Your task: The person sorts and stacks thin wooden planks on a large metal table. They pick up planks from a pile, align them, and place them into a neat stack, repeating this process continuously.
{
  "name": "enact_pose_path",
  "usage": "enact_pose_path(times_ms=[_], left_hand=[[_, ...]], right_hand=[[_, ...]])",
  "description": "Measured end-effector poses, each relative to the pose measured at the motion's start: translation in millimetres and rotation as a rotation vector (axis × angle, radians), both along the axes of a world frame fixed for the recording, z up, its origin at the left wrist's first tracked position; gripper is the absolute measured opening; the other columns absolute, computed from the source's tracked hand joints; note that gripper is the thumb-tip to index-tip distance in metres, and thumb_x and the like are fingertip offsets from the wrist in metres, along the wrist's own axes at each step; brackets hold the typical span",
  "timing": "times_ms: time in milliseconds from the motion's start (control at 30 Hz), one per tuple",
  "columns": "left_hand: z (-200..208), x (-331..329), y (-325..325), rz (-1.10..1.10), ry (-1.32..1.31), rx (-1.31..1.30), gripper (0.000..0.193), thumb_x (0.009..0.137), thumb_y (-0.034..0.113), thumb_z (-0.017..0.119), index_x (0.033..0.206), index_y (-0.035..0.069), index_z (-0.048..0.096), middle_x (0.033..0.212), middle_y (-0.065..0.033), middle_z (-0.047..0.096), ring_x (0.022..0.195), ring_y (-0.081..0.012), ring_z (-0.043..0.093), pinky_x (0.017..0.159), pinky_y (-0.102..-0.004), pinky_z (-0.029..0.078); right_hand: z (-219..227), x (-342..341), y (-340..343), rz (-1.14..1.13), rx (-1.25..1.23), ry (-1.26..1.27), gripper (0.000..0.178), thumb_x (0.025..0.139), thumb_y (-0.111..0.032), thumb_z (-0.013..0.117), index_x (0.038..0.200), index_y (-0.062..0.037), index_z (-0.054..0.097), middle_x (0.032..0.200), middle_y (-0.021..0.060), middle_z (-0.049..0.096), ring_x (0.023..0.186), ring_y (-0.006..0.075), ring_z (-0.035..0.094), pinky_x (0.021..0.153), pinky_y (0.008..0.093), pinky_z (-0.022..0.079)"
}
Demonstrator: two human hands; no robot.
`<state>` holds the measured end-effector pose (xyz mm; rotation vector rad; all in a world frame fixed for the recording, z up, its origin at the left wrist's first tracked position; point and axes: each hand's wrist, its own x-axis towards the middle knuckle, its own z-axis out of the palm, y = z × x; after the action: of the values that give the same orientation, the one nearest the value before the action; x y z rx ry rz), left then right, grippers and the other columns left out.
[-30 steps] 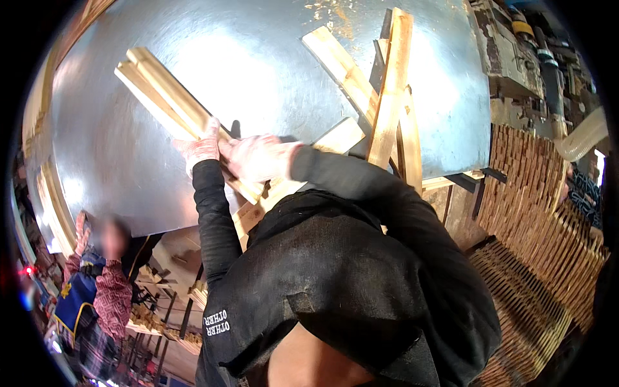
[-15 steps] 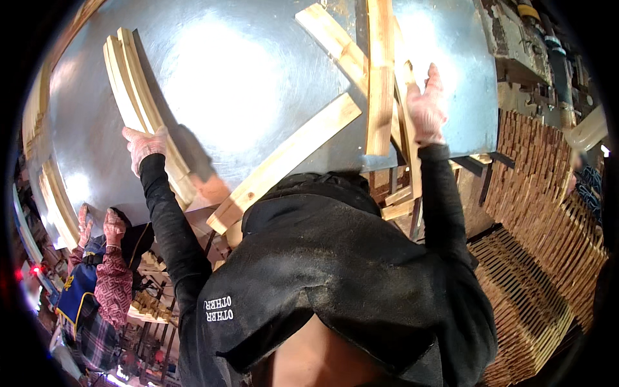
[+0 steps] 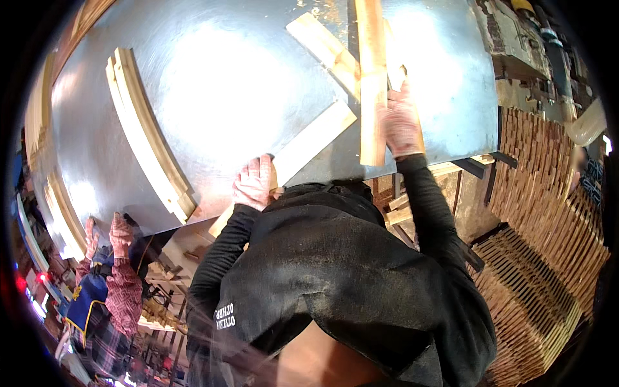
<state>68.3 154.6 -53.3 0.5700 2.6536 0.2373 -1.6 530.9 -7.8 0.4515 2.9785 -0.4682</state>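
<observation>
A light wooden strip lies diagonally across the front of a shiny metal table. My left hand, in a pale pink glove, is closed over its near part, fingers pointing away from me. To the right, my gloved right hand, slightly blurred, grips a wooden strip that it mostly hides. Right beside that hand lies a longer wooden strip, pointing away from me. Another strip slants in under it from the far left. A stack of curved strips rests on the table's left part.
Beyond the metal table, at the left, more strips lie near a co-worker's gloved hands. Large stacks of wooden slats stand on the right. Machinery is at the far right. A dark apron covers my front.
My left hand has left the curved stack and moved right onto the diagonal strip. My right hand has come nearer and leftward, closing on a strip beside the long one.
</observation>
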Motion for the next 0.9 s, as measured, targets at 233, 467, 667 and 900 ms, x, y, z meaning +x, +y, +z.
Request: enact_pose_path(times_ms=[233, 467, 667, 900], left_hand=[[33, -21, -1, 0.197, -0.073, 0.255, 0.077, 0.063, 0.023, 0.074, 0.131, -0.002, 0.047, 0.112, -0.0205, 0.059, 0.101, -0.0357, 0.061, 0.086, -0.0468, 0.051], [34, -116, -2, 0.893, -0.838, 1.463, 0.041, 0.089, 0.033, 0.055, 0.107, -0.004, 0.059, 0.097, -0.0145, 0.064, 0.074, -0.0206, 0.063, 0.064, -0.0286, 0.052], [89, -170, 103, 0.614, -1.439, 1.921, 0.064, 0.079, 0.035, 0.078, 0.126, 0.0, 0.051, 0.111, -0.0176, 0.059, 0.091, -0.0283, 0.063, 0.073, -0.0382, 0.056], [70, -150, 79, 0.823, -0.837, 1.728, 0.063, 0.08, 0.022, 0.077, 0.13, -0.001, 0.047, 0.106, -0.0169, 0.058, 0.091, -0.0284, 0.061, 0.07, -0.0391, 0.058]], right_hand=[[11, 45, 48, 0.227, 0.135, 0.243, 0.092, 0.078, -0.045, 0.076, 0.143, 0.0038, 0.034, 0.133, 0.0241, 0.051, 0.126, 0.0331, 0.049, 0.105, 0.04, 0.041], [42, 38, 24, 0.004, -0.338, -0.114, 0.09, 0.073, -0.032, 0.075, 0.147, -0.0068, 0.03, 0.143, 0.0201, 0.04, 0.133, 0.0408, 0.037, 0.111, 0.0485, 0.031], [26, 63, 66, -0.062, 0.013, -0.297, 0.102, 0.074, -0.027, 0.078, 0.153, -0.0147, 0.014, 0.145, 0.0212, 0.037, 0.13, 0.0404, 0.042, 0.109, 0.0488, 0.034], [14, 64, 69, 0.089, -0.11, -0.13, 0.108, 0.07, -0.032, 0.082, 0.152, -0.007, 0.017, 0.132, 0.0258, 0.046, 0.121, 0.0423, 0.049, 0.103, 0.048, 0.042]])
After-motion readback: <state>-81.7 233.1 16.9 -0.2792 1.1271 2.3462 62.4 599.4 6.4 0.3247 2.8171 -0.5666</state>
